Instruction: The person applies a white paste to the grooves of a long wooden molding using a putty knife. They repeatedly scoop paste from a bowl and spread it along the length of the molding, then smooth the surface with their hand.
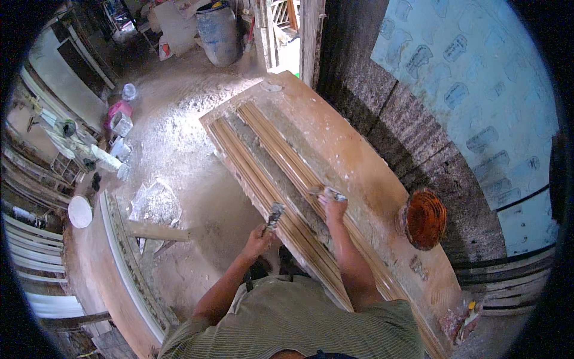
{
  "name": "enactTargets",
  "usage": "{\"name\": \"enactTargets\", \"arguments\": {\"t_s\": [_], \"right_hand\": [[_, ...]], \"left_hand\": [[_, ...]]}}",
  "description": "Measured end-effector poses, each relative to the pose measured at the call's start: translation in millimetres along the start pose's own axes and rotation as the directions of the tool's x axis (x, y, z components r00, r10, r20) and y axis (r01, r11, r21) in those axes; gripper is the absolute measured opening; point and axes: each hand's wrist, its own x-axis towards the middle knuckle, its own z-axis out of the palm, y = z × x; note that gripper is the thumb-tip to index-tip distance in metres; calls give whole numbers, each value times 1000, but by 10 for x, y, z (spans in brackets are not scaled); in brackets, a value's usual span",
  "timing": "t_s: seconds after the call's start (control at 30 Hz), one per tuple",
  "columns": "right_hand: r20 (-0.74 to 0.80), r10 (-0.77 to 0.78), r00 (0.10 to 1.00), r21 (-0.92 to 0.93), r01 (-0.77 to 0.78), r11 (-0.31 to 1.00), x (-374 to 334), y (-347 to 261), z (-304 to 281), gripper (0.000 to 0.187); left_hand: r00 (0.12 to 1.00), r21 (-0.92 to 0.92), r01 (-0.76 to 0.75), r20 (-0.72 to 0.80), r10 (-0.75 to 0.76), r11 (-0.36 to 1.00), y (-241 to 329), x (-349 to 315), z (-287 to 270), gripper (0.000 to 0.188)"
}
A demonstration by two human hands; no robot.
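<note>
My left hand (257, 242) is closed round a short tool with a flat, grey-white smeared head (275, 215), perhaps a putty knife or a brush. It is held at the near left edge of a long work board (365, 170). My right hand (334, 207) is closed on another small smeared tool (336, 194), whose exact kind I cannot make out. That hand is over the right one of two long, grooved brown mouldings (281, 155). The left moulding (242, 160) runs parallel to it, with a grey, crusted strip between them.
An orange-brown bowl (426, 219) sits at the board's right edge, beside the wall. A second bench with a long white moulding (122, 251) stands at left. A pale plaster heap (156, 203) lies on the floor. Far back are a blue barrel (218, 36) and a bright doorway.
</note>
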Motion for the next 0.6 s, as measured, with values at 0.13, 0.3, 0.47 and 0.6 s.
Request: {"name": "enactTargets", "arguments": {"t_s": [0.13,0.3,0.47,0.6], "right_hand": [[21,24,999,1,-24,1000,409,79,1167,25],[9,23,1000,-6,-23,1000,998,394,2366,22],[14,32,999,125,-33,992,1664,779,3523,25],[-5,-102,995,15,102,995,2420,1145,4088,24]], "left_hand": [[986,-221,94,-112,-121,971,208,450,-487,27],[991,-317,119,-15,-130,941,433,1065,-1093,19],[990,-226,126,-40,-139,966,560,1607,-1769,21],[992,-277,94,-52,-113,956,429,2040,-2288,25]]}}
